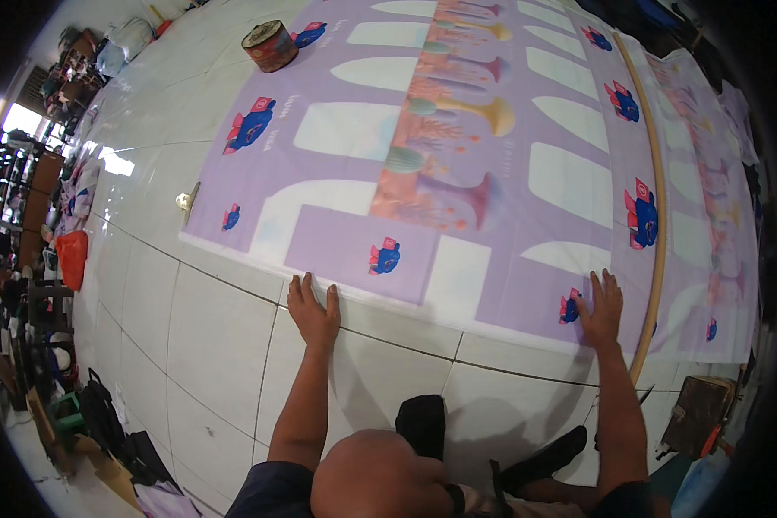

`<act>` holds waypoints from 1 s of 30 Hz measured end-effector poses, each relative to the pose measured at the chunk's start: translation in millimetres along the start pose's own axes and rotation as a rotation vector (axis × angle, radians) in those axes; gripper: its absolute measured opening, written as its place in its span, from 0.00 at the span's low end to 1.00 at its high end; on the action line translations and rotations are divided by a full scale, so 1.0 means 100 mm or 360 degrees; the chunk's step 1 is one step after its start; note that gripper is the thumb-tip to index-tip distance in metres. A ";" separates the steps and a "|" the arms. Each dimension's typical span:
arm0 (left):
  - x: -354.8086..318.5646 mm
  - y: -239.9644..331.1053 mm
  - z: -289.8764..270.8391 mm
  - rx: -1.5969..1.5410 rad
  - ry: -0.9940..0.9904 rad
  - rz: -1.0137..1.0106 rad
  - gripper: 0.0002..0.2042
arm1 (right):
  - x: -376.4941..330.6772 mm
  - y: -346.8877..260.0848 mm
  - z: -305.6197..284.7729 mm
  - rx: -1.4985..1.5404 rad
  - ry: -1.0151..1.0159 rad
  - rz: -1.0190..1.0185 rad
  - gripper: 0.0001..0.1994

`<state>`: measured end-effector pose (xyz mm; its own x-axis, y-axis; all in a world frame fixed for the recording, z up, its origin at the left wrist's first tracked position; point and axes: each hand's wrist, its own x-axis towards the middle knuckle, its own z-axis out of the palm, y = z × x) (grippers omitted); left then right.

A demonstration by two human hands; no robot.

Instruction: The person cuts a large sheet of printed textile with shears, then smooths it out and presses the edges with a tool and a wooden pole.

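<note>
Far left: cluttered shelves (34, 216) and an orange bag (72, 257) along the wall; dark bags (104, 414) on the floor near the lower left edge. These are well apart from the work.

White tiled floor (207, 337). A small pale object (184, 201) sits just beside the sheet's left corner; too small to tell what it is.

Sheet (457, 155): a big lilac printed cloth or banner, spread flat on the floor. Long axis runs away from the person, from the near edge at the hands toward the top of the view. Near edge runs across the view, left to right, dropping a little to the right. Print: white arched shapes, a pink centre strip with trumpet forms, repeated blue-and-red marks.

Round tin (269, 45) stands on the floor at the sheet's far left edge, touching or just beside it.

Left hand (312, 309): palm down, fingers straight and together, pointing away from the person. Fingertips lie on the sheet's near edge, heel on bare tile. Flat and pressing, gripping nothing. Forearm straight, rising from the lower edge.

Right hand (602, 308): palm down, fingers spread, flat on the sheet near its near right corner, beside 1 blue-and-red mark. Holds nothing. Forearm nearly vertical in the view.

Long wooden rod (659, 190) lies on the sheet along its right side, parallel to the long axis, just right of the right hand.

A 2nd printed sheet (708, 155) lies beyond the rod. A brown box (699, 413) sits at lower right.
</note>
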<state>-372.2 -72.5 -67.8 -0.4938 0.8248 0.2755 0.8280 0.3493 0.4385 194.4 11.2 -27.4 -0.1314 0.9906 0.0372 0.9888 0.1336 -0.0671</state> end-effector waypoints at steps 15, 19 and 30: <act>-0.04 -0.01 0.00 -0.0213 0.0008 0.0038 0.24 | -0.94 1.49 -2.04 -0.0230 -0.0876 0.0188 0.21; 0.00 -0.09 -0.01 -0.0114 -0.0048 0.0023 0.24 | -1.49 1.59 -1.49 0.0008 -0.0686 0.0753 0.27; 0.37 0.03 -0.45 -0.0246 -0.0173 0.0181 0.17 | -2.03 1.06 -0.32 0.0315 -0.0164 0.1490 0.33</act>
<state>-399.8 -60.5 -17.4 -0.3611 0.9009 0.2406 0.8222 0.1858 0.5381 328.6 -176.2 -9.7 0.6902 0.6942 -0.2040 0.6670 -0.7198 -0.1926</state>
